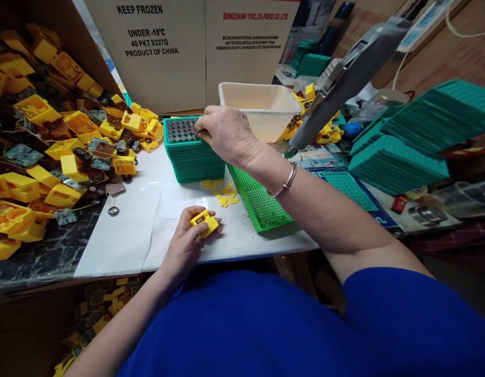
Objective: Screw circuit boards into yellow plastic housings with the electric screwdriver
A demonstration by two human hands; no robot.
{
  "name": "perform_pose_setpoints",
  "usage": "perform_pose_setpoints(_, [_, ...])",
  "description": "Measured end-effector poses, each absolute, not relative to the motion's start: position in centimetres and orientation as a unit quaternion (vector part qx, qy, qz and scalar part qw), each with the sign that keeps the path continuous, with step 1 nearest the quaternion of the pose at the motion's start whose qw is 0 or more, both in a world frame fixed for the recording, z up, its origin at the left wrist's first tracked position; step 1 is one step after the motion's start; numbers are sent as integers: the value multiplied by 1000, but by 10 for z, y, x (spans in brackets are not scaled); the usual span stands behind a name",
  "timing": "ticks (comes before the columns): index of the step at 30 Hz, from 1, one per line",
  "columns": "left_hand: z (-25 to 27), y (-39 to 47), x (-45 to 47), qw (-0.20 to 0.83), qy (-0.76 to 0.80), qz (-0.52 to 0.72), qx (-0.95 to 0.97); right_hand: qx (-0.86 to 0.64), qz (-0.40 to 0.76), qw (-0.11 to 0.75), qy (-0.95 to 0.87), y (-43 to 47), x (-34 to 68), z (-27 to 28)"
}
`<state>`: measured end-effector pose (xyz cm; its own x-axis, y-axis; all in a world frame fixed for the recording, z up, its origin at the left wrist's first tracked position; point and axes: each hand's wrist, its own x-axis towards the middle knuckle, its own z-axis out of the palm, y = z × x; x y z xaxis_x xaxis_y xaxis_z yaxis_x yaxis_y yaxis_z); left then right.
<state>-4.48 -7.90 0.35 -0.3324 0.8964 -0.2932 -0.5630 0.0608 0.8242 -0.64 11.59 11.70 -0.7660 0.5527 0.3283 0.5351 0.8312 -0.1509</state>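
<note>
Near the front of the white work surface, my left hand (pixel 182 240) is closed round a small yellow plastic casing (pixel 209 228), its opening facing up with something metallic inside. My right hand (pixel 230 132) reaches over a stack of teal trays (pixel 195 163). Its thumb and fingers are pinched together at the top tray, among rows of small round metallic parts (pixel 180 131); what lies between the fingertips is hidden. Small flat yellow pieces (pixel 223 201) are scattered beside the stack. A bright green perforated tray (pixel 261 212) lies partly beneath my right forearm.
A grey electric screwdriver (pixel 344 78) hangs above my right forearm. Behind the stack stand a translucent bin (pixel 258 99) and a large carton (pixel 175 73). Yellow casings with circuit boards and wires (pixel 30 183) heap at left. More teal trays (pixel 399 162) are stacked at right.
</note>
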Motion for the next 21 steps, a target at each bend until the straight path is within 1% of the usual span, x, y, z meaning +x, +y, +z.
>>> perform_pose_setpoints(2, [4,-79,-45,553,475,662,176,-311,19,158,-937,115,-10,121])
perform_pose_setpoints(4, [4,-80,-45,551,476,661,180,-320,22,155,-934,113,-11,123])
perform_pose_setpoints(7, [6,-81,-45,547,472,666,186,-301,45,213,-929,104,-2,120])
perform_pose_setpoints(9, [6,-83,-46,544,466,673,186,-257,114,245,-928,90,10,114])
perform_pose_setpoints(10, [6,-83,-46,540,461,679,187,-231,168,242,-927,82,17,109])
perform_pose_setpoints(13, [4,-84,-49,513,446,702,214,-169,329,157,-916,58,37,89])
perform_pose_setpoints(15, [0,-85,-50,493,443,706,248,-161,372,104,-908,46,45,75])
perform_pose_setpoints(17, [-5,-86,-50,485,448,698,278,-172,361,77,-913,39,50,65])
perform_pose_setpoints(21, [-13,-86,-50,447,491,675,322,-196,270,45,-942,30,51,60])
